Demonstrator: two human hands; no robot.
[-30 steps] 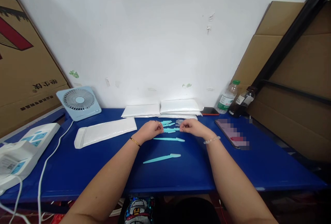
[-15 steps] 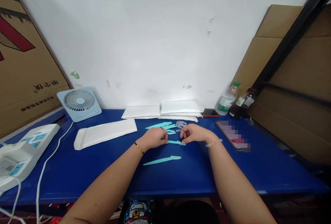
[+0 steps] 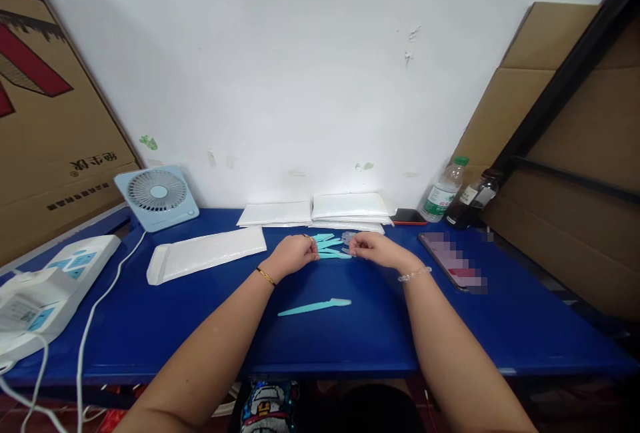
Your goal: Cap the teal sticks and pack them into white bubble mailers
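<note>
Several turquoise eyebrow razors (image 3: pixel 326 244) lie in a small pile between my hands. My left hand (image 3: pixel 295 253) has its fingers closed at the handle end of the nearest razor in that pile, and part of the handle is hidden behind them. At this razor's blade end is my right hand (image 3: pixel 376 248), thumb and index finger pinched on the tip. Small clear covers (image 3: pixel 346 238) lie just beyond the right fingertips, partly hidden. Closer to me, a single eyebrow razor (image 3: pixel 315 307) lies flat on the blue table, its blade end pointing right.
White padded envelopes (image 3: pixel 350 205) are stacked along the wall, and another envelope (image 3: pixel 215 252) lies at left. A fan (image 3: pixel 159 194) and a power strip (image 3: pixel 75 266) with cables stand farther left. On the right are a phone (image 3: pixel 445 263), a water bottle (image 3: pixel 443 194) and a dark bottle (image 3: pixel 470 203).
Both hands have moved away from me toward the pile, bringing the razor between them alongside the other razors. The single razor in front has stayed in place.
</note>
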